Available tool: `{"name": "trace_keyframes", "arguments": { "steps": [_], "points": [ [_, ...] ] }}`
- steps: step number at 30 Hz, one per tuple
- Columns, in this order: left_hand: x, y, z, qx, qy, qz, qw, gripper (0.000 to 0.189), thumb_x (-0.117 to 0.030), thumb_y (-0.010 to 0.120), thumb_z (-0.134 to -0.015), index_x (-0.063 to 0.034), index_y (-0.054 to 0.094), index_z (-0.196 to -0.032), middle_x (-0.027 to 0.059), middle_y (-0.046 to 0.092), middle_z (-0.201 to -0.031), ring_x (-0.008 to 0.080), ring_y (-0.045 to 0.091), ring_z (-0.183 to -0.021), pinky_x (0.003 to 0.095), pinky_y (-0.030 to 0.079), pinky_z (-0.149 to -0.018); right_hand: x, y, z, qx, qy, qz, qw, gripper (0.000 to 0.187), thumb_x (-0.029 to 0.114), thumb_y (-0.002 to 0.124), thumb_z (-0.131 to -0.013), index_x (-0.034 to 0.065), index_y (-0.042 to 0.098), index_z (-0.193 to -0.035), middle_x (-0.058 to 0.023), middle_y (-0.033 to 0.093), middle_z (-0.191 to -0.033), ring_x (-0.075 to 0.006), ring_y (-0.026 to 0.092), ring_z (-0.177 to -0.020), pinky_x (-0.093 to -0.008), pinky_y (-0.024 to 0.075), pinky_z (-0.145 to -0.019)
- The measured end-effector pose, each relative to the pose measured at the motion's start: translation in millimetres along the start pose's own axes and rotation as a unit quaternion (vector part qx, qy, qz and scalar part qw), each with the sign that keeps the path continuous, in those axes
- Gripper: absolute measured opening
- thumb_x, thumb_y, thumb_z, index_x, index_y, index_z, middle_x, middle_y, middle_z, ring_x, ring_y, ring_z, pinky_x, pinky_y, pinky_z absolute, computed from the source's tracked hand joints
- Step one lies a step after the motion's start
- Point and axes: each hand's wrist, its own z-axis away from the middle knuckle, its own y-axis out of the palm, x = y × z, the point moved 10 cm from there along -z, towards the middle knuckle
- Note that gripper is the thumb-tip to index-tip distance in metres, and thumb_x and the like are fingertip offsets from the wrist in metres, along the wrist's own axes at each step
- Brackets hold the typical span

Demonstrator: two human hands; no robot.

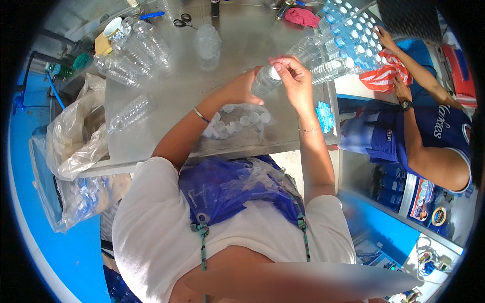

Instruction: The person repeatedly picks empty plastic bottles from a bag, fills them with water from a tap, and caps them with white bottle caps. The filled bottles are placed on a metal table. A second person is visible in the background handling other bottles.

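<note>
My left hand (248,89) is wrapped around the body of a clear plastic bottle (265,82), which leans with its neck to the right. The fingertips of my right hand (293,74) pinch the white bottle cap (275,72) at its neck. Just below my left hand, a clear bag of white caps (244,121) lies near the front edge of the metal table (170,113). Beyond my hands lie another clear bottle (307,47) and a white-capped bottle (333,70). Small blue packets or labels (324,116) lie right of my right wrist.
Clear bottles (132,57) lie at the back left, one bottle (130,113) nearer. Black-handled scissors (184,22) and a pink cloth (302,17) are at the back. Many capped bottles (356,34) stand at right, where another person (420,132) handles a red-striped bag (386,74). A plastic bag (79,132) hangs over the left edge.
</note>
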Motion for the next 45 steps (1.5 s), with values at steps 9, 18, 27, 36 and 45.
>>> {"name": "trace_keyframes", "arguments": {
  "steps": [9,18,27,36,45],
  "points": [
    [5.5,-16.6,-15.9,-0.158,0.01,-0.073,0.985,0.078,-0.019,0.082,-0.064,-0.0021,0.044,-0.13,0.0203,0.061,-0.116,0.0374,0.059,-0.108,0.0419,0.046,-0.093,28.9,-48.5,-6.1,-0.188,-0.224,0.266,0.918,0.033,0.019,0.067,-0.088,-0.0009,0.061,-0.113,-0.015,0.06,-0.104,-0.0275,0.054,-0.107,-0.0357,0.0432,-0.091],
    [15.0,-73.2,-52.9,-0.266,-0.01,-0.159,0.951,0.072,-0.027,0.08,-0.07,-0.0049,0.046,-0.13,0.0192,0.058,-0.125,0.0356,0.056,-0.116,0.0419,0.045,-0.095,-31.0,-119.4,-53.0,-0.288,-0.105,0.338,0.89,0.082,0.034,0.082,-0.072,-0.0061,0.042,-0.131,-0.028,0.059,-0.118,-0.04,0.061,-0.104,-0.0426,0.0473,-0.091],
    [-21.9,-136.3,74.4,-0.391,-0.136,-0.197,0.889,0.077,-0.029,0.082,-0.068,-0.0028,0.044,-0.13,0.0258,0.053,-0.128,0.0376,0.054,-0.118,0.0428,0.045,-0.096,-38.9,-122.5,-69.4,-0.194,0.03,0.484,0.853,0.077,0.042,0.076,-0.079,-0.0078,0.042,-0.126,-0.0266,0.065,-0.101,-0.0366,0.067,-0.09,-0.0426,0.0508,-0.079],
    [3.3,-143.2,82.9,-0.403,-0.056,-0.202,0.891,0.083,-0.022,0.081,-0.067,-0.0009,0.037,-0.133,0.0265,0.054,-0.122,0.0415,0.054,-0.112,0.0459,0.046,-0.091,-195.9,-66.0,-15.9,-0.058,0.348,-0.441,0.825,0.055,0.046,0.062,-0.088,-0.004,0.055,-0.109,-0.0246,0.059,-0.104,-0.0346,0.064,-0.087,-0.0353,0.0613,-0.068],
    [-22.5,-108.6,137.8,-0.307,-0.116,-0.27,0.905,0.1,-0.019,0.079,-0.07,-0.0031,0.018,-0.148,0.0257,0.05,-0.127,0.0397,0.051,-0.117,0.0456,0.044,-0.096,-168.7,-73.0,-5.2,0.027,0.339,-0.625,0.702,0.088,0.045,0.068,-0.083,-0.0179,0.029,-0.131,-0.0246,0.048,-0.112,-0.0299,0.062,-0.089,-0.0314,0.0602,-0.075]
  ]
}}
